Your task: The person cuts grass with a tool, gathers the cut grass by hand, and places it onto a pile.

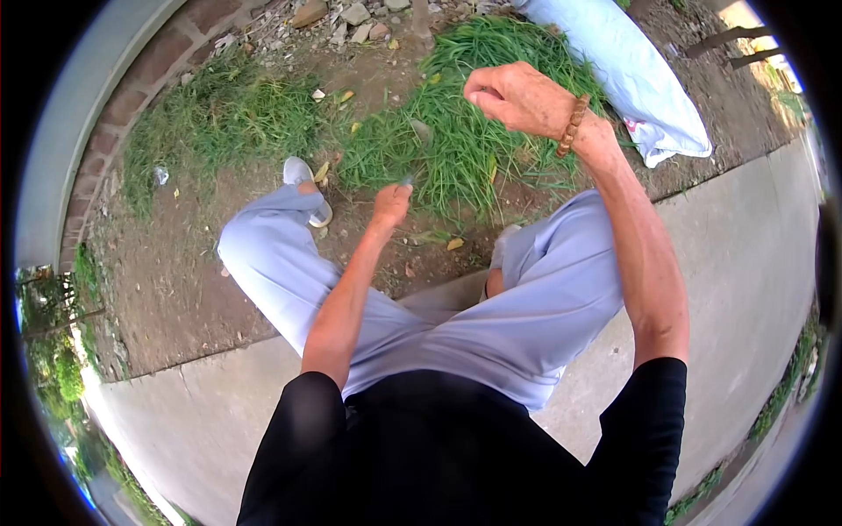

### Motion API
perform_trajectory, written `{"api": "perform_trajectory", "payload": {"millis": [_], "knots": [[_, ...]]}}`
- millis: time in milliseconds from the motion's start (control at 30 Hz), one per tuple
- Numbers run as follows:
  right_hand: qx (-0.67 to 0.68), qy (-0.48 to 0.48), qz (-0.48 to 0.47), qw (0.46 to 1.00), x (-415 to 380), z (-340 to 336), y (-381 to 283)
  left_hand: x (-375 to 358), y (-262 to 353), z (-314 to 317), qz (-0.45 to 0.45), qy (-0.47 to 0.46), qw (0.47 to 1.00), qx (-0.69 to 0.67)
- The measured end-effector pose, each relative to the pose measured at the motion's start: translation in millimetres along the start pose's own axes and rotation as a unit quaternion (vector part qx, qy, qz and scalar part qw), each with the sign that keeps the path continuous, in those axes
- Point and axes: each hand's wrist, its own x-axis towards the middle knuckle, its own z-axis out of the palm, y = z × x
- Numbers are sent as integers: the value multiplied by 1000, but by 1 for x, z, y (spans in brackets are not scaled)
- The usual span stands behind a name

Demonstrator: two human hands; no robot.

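Note:
My left hand [392, 206] is closed at the near edge of a heap of long green grass [465, 158]. A small greyish tip [406, 181] shows at its fingers, too small to name. Higher up and to the right, my right hand [517, 98] is raised over the same heap, its fingers curled in. Whatever it might hold is hidden by the fingers. A brown beaded bracelet [574, 125] circles the right wrist.
A flatter patch of grass [237, 114] lies to the left on bare soil. A pale blue-white sack [627, 66] rests at the upper right. Stones [355, 15] are scattered at the top, by a brick-edged wall [132, 79]. Concrete paving [728, 237] runs beneath me.

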Motion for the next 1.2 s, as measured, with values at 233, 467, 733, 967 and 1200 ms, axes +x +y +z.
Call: {"api": "perform_trajectory", "payload": {"millis": [233,467,733,967,1200], "knots": [[-8,13,-10,1000,-5,-2,3,45,-30,-30,62,174,983,6],[-16,24,-30,999,-4,1,7,43,-56,2,63,55,986,141],[-12,-18,26,999,-2,-2,-1,20,-34,-8,85,66,961,254],[-11,-8,-4,1000,-3,0,4,34,-48,-48,130,140,928,319],[-29,8,-26,999,-5,-1,6,49,-46,-59,55,285,953,93]]}}
